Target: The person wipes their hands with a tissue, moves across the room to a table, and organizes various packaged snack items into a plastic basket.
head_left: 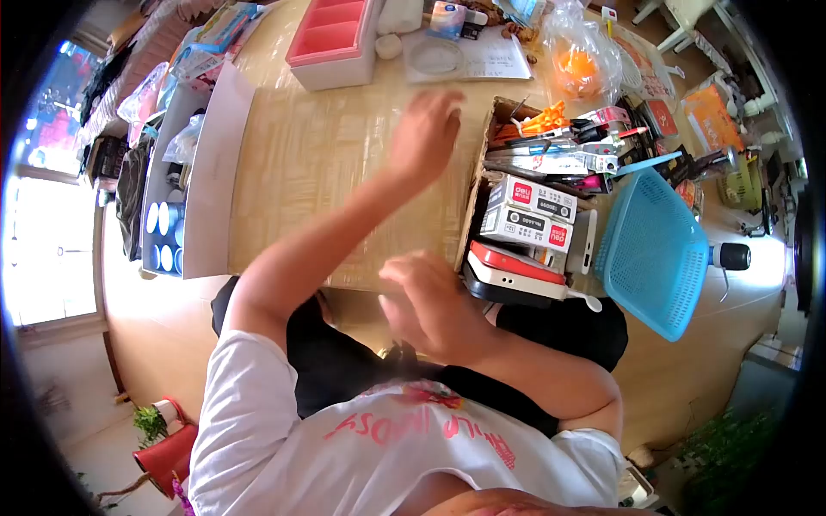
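Note:
Above the wooden table, my left hand (428, 138) reaches forward, fingers bent downward and blurred; whether anything is in them I cannot tell. Beyond it lie a white paper (503, 58) and a clear round ring-like item (436, 58). At the table's near edge my right hand (439, 311) hangs over my lap, slightly blurred, its thumb apart from its fingers, with nothing visible in it. Beside it stands a cardboard box (474, 185) holding pens (542, 159), orange-handled items (544, 120), white deli boxes (527, 225) and a red-and-white case (516, 265).
A pink-and-white divided container (335, 53) stands at the back. On the left is a long white box (211, 185) with blue-and-white cans. A blue plastic basket (654, 249) sits right of the cardboard box. Behind it lies a clear bag with an orange thing (578, 73).

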A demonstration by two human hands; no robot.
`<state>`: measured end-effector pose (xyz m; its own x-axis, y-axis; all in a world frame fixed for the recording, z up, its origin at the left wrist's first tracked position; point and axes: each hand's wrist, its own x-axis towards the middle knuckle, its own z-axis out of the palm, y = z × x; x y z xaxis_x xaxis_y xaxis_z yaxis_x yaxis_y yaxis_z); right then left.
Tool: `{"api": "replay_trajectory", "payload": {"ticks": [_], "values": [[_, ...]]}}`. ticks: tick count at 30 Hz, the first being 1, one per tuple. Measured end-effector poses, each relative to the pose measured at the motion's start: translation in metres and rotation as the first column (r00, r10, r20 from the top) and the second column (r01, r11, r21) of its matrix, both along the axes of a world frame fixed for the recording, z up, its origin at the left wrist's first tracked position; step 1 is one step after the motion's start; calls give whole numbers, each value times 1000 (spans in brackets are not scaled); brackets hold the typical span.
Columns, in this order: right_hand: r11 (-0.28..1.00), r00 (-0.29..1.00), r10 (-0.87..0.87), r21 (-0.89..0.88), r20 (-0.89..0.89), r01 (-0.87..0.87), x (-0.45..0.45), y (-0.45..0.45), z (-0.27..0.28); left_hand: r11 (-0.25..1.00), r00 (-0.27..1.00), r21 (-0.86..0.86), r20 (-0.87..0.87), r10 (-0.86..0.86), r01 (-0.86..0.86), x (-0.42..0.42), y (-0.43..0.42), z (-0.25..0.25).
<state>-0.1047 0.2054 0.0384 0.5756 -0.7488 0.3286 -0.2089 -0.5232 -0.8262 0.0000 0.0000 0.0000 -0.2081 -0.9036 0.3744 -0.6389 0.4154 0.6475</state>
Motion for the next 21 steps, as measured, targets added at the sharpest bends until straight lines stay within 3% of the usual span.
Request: {"api": "replay_trajectory", "payload": {"ticks": [2,3,5,9,12,15,19,21], "values": [[990,993,-121,-74,-1,120,7,-1,4,939,995,-339,63,74,-49,9,-33,-9],[986,984,-155,-78,-91,148,2,-1,11,943,993,-320,49,111,-90,1,-42,-18],[969,967,-239,-82,-86,232,18,-4,16,946,965,-308,201,166,-99,17,-55,-18],[947,947,-295,-167,-125,273,37,-13,20,951,951,-309,294,99,-3,24,-47,-9],[931,938,-328,-210,-115,300,42,-20,24,919,987,-387,158,-20,80,30,-28,-11],[926,954,-300,-231,28,298,44,-27,15,885,990,-445,42,-134,138,36,-1,6],[929,979,-182,-311,94,203,48,-19,20,920,960,-382,-215,-178,85,34,34,53],[927,988,-119,-345,103,148,54,-14,10,894,960,-435,-186,-207,108,31,44,80]]}}
